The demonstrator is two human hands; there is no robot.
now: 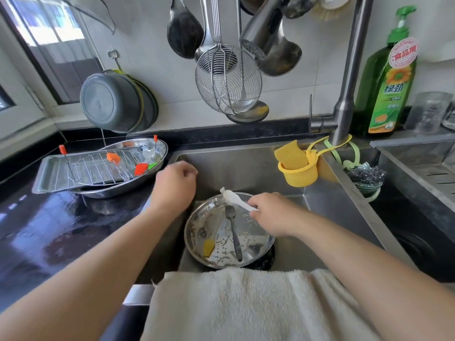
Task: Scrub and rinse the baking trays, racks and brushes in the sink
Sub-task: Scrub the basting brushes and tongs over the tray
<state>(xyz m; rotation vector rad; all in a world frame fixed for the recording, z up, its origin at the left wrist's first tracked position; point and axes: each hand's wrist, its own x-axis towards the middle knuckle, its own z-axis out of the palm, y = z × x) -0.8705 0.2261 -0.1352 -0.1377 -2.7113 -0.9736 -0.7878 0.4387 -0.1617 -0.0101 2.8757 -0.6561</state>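
A white, translucent, long-handled brush (236, 199) is pinched in the right hand (272, 214) over the round steel dish (197, 232) in the sink (344, 200), its long axis slanting up-left toward the loosely curled, empty left hand (176, 184). The brush looks wet and limp at the tip, and the dish is soiled, with a fork (232, 232) lying in it.

Left hand (175, 184) fingers curled from view; towel (246, 306) cut by bottom edge.
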